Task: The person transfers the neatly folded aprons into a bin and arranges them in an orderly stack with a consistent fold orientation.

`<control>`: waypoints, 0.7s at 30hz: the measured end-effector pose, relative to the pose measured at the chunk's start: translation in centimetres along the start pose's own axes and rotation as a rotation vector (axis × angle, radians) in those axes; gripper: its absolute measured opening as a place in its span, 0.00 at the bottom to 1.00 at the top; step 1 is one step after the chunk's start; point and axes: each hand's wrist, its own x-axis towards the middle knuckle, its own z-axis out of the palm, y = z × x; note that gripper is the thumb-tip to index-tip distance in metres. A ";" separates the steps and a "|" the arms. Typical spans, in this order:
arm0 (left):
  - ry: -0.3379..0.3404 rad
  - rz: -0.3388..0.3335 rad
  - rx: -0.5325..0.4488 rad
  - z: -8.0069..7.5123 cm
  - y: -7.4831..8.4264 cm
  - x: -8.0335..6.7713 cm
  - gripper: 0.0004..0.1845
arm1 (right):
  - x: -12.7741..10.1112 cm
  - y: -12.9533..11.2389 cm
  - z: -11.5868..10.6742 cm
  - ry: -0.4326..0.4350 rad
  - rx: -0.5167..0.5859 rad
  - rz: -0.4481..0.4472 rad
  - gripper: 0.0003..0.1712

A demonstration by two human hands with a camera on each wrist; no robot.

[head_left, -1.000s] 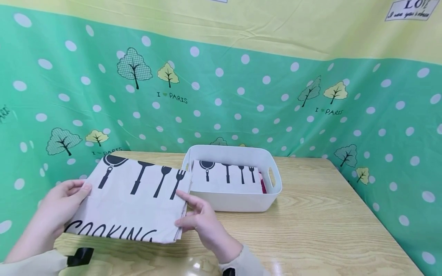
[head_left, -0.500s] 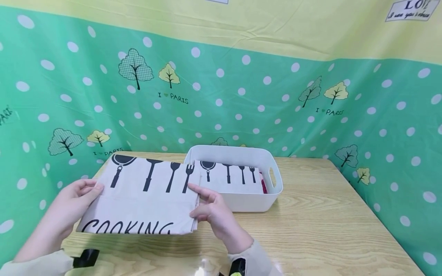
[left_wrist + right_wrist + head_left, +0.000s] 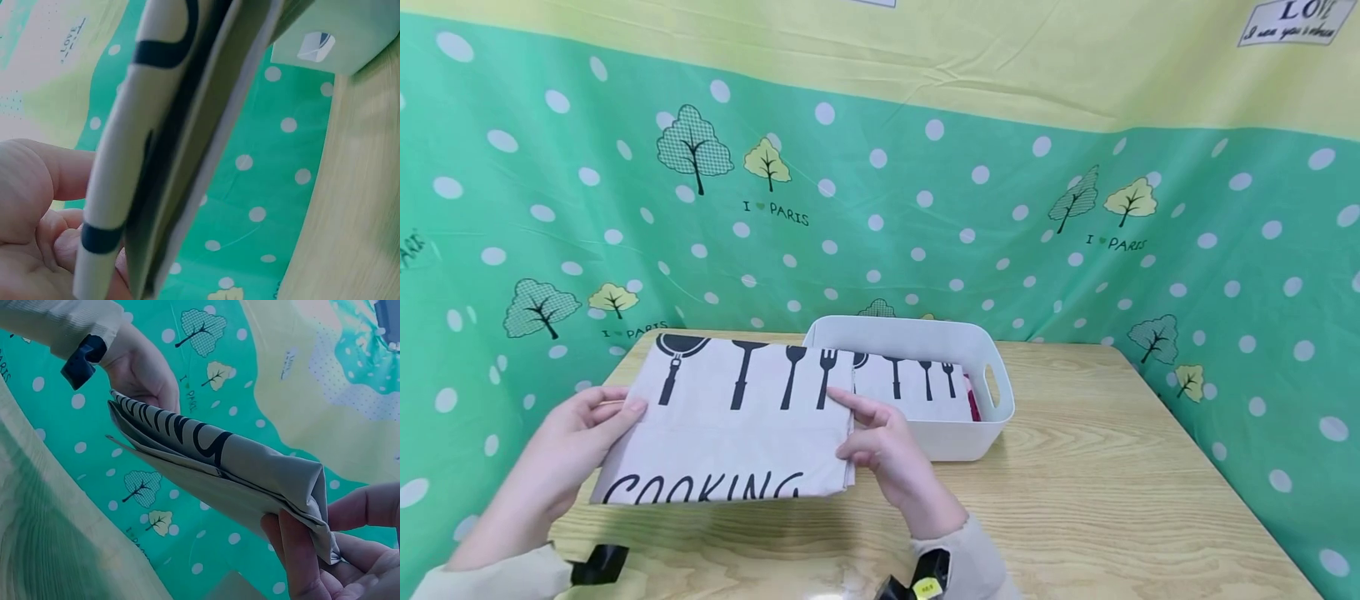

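A folded beige cloth (image 3: 730,425) printed with black utensils and the word COOKING hangs above the wooden table (image 3: 1075,500), held flat between both hands. My left hand (image 3: 583,429) pinches its left edge, thumb on top. My right hand (image 3: 880,437) pinches the right edge, fingers underneath. In the left wrist view the folded cloth (image 3: 169,144) runs edge-on past the left hand (image 3: 37,219). The right wrist view shows the cloth's (image 3: 219,469) layered fold gripped by the right fingers (image 3: 300,556). The cloth's right end overlaps the left rim of a white bin (image 3: 992,421).
The white bin holds another folded utensil-print cloth (image 3: 917,387) and something red (image 3: 973,404) at its right side. A green dotted curtain (image 3: 925,217) with trees surrounds the table on the back and both sides. Bare table lies right of the bin.
Both hands have carried the folded cloth up and to the right, so its right edge now overlaps the bin's left rim.
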 end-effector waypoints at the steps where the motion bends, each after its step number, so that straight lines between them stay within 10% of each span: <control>1: -0.001 -0.002 -0.010 0.1 0.1 0.0 0.24 | 0.0 -0.1 -0.1 0.001 0.001 -0.001 0.44; 21: 0.026 0.029 -0.439 1.8 0.4 0.2 0.05 | -0.3 -1.5 -1.8 0.032 0.074 0.003 0.44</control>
